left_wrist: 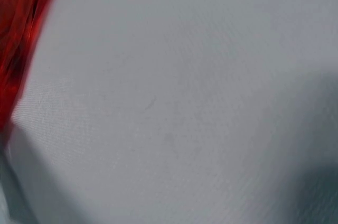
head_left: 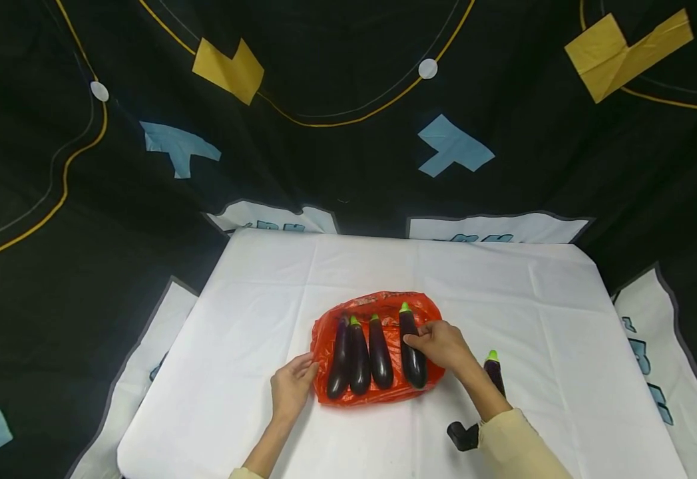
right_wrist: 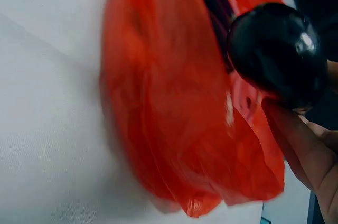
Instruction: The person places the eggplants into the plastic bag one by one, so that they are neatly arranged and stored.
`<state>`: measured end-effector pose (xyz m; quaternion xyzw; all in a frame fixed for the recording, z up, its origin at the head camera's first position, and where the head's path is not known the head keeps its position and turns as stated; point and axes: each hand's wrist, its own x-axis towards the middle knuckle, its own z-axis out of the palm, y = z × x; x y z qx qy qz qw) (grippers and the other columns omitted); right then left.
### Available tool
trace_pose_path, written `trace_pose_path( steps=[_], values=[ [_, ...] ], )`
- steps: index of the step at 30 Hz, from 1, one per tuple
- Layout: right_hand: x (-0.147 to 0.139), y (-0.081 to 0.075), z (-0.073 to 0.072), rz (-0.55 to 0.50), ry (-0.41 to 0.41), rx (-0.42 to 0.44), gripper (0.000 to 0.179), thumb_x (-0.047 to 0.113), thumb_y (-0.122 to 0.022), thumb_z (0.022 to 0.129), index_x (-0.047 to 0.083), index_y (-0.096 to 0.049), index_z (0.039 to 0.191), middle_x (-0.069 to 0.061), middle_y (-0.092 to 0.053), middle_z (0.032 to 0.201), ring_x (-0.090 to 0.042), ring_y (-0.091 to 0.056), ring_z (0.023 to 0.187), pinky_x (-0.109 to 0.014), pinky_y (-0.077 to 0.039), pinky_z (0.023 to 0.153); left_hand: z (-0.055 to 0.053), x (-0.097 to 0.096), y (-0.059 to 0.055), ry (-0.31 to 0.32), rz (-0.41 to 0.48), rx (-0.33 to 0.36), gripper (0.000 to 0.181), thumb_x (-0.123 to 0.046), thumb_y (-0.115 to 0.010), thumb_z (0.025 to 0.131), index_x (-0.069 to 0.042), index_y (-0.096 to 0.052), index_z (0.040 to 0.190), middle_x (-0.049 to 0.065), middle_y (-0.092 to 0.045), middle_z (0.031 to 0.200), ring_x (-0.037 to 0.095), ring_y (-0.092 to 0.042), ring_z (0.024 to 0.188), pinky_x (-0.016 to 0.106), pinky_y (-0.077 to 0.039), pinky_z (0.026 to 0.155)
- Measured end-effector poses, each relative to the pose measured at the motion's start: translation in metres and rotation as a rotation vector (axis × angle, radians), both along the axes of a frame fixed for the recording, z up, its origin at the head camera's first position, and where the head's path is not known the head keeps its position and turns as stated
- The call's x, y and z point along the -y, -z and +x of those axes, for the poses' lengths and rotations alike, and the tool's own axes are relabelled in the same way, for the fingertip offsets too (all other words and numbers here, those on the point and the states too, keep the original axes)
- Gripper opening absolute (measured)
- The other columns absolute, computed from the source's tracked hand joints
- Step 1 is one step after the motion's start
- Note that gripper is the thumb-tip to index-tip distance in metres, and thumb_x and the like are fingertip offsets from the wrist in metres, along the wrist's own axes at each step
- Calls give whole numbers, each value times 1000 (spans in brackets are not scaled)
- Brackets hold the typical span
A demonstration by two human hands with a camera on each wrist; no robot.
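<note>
A red plastic bag [head_left: 339,392] lies spread on the white-covered table. Three dark purple eggplants [head_left: 359,359] with green tips rest side by side on its left part. My right hand [head_left: 444,342] grips another eggplant [head_left: 414,359] over the bag's right side; its glossy rounded end fills much of the right wrist view, with the fingers [right_wrist: 303,134] around it. At the bag's left edge, my left hand [head_left: 293,386] pinches the plastic between thumb and fingers. The left wrist view catches only a strip of the red bag and the cloth.
One more eggplant [head_left: 493,372] lies on the table right of the bag, partly hidden by the right forearm. A black curved piece [head_left: 463,436] shows beside the right sleeve. White cloth [head_left: 252,319] covers the table, and a dark patterned curtain [head_left: 336,173] hangs behind.
</note>
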<state>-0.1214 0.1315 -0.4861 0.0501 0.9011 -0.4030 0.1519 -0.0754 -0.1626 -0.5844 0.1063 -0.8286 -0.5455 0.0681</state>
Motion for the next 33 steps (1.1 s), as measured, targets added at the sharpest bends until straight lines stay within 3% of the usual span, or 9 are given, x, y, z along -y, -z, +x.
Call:
trace_pose_path(
  steps=[8,13,18,27,33],
  values=[
    [23,13,-11,61,-44,-44,35,29,-75,81,9,-51,65,3,-44,53,-11,-42,50,-23,-29,45,0,0,-1,-2,0,10,20,-6,-73,83,-4,-72,103,11,-72,92,19,-70,82,20,-56,66],
    [26,22,-16,128,-52,-9,41,31,-76,81,11,-47,59,2,-42,50,-11,-44,48,-22,-30,42,0,0,0,-2,0,1,20,-5,-73,83,-4,-72,103,11,-72,92,19,-70,82,19,-56,66],
    [27,26,-20,164,-54,30,40,32,-76,81,10,-48,63,-1,-47,55,-14,-48,52,-23,-35,44,-1,1,1,1,-6,-9,20,-5,-72,83,-3,-72,103,11,-72,91,18,-70,81,19,-56,66],
    [33,28,-25,176,-64,47,45,30,-74,81,12,-44,54,2,-36,47,-13,-39,45,-22,-25,41,-1,-1,-1,1,-20,-6,20,-4,-73,83,-4,-72,103,10,-72,91,18,-70,80,20,-56,65],
    [35,26,-28,224,-78,68,37,27,-76,80,9,-52,58,-1,-47,51,-15,-47,50,-24,-35,44,-1,-1,-1,12,-24,-12,20,-5,-73,83,-3,-72,103,10,-72,91,18,-71,80,21,-56,66]
  ],
)
